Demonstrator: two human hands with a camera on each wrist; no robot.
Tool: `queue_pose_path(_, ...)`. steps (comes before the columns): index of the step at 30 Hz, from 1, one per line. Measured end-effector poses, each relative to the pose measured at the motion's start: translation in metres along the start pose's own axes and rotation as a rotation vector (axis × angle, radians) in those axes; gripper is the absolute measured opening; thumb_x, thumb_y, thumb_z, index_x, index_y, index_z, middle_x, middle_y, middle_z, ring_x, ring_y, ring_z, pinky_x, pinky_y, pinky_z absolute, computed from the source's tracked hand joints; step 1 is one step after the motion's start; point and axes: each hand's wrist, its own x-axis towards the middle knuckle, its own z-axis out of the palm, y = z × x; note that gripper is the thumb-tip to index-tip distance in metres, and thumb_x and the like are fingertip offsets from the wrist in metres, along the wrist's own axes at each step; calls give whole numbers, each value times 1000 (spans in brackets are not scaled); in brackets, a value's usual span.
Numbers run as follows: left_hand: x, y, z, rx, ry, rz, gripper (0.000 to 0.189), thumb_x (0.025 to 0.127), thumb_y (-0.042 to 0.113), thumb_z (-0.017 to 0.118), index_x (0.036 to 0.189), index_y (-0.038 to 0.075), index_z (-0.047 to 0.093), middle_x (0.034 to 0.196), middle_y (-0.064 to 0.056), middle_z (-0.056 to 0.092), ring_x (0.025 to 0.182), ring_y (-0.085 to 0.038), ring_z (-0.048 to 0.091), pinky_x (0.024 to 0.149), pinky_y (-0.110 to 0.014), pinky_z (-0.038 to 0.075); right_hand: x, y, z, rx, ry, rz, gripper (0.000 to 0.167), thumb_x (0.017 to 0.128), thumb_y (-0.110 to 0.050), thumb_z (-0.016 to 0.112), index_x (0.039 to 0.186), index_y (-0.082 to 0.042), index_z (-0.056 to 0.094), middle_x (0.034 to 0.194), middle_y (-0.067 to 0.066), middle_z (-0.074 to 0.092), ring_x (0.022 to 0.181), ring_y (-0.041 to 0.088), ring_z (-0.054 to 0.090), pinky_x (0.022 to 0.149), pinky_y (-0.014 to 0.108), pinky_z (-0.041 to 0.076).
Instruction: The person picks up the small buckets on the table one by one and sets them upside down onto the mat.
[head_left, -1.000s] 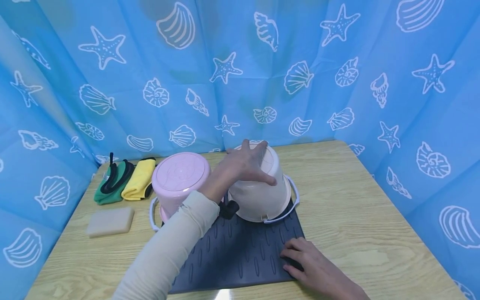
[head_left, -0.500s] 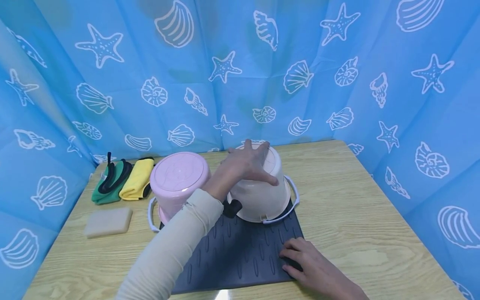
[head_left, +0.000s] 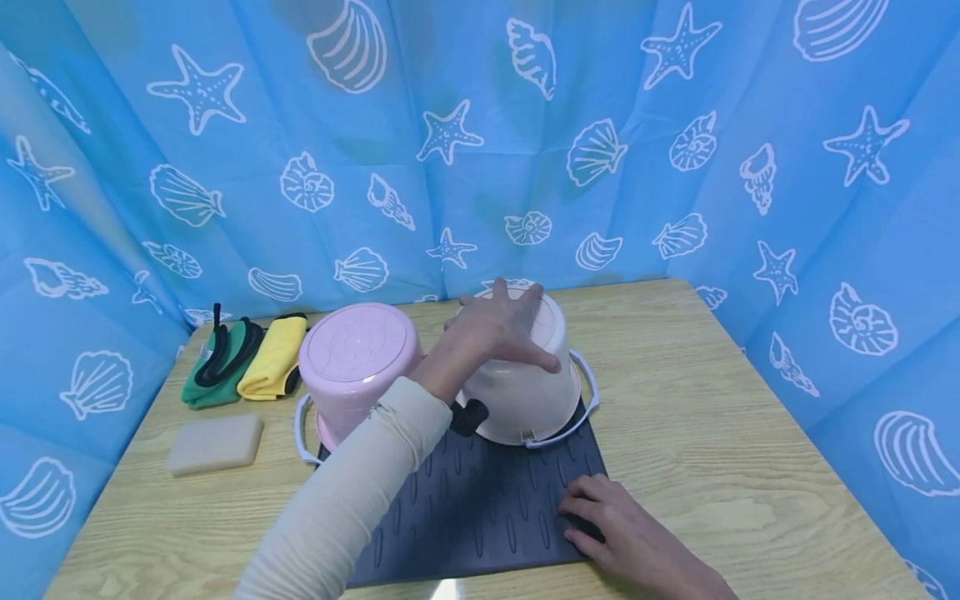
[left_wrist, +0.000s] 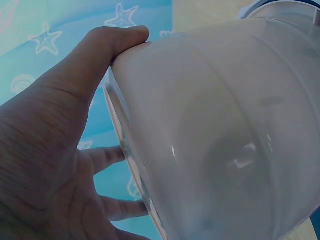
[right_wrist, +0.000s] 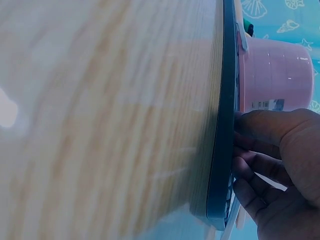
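Note:
A cream bucket (head_left: 525, 400) stands upside down on a black ribbed mat (head_left: 472, 517), its handle lowered at the right. My left hand (head_left: 498, 329) lies spread on its upturned base; the left wrist view has the thumb (left_wrist: 120, 40) over the base's edge and the fingers reaching across the bottom. A pink bucket (head_left: 352, 367), likewise upside down, is just left, partly hidden by my left arm. Fingertips of my right hand (head_left: 618, 529) rest on the mat near its front right corner, loosely bent; the right wrist view shows them touching the mat's surface.
A pale sponge block (head_left: 216, 443) lies left of the mat. Behind it are a folded yellow cloth (head_left: 276, 358) and a green cloth (head_left: 236, 342) with black trim. The wooden table (head_left: 720, 433) meets a blue seashell-patterned curtain (head_left: 480, 125) behind.
My left hand has shifted very slightly right over the cream bucket's base. The head view has turned a little. My right hand and both buckets stay in place.

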Motion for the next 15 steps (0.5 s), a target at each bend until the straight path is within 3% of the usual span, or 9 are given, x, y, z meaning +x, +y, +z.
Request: queue_pose_path(15, 1, 9, 3, 33, -6, 7, 114, 70, 75, 73, 160, 40, 13, 165, -18, 10, 138, -64, 19, 90, -76, 40, 0, -1, 0, -8, -13, 17, 17, 87, -20, 79, 103, -13, 75, 106, -11, 56, 94, 7, 51, 78, 31, 50)
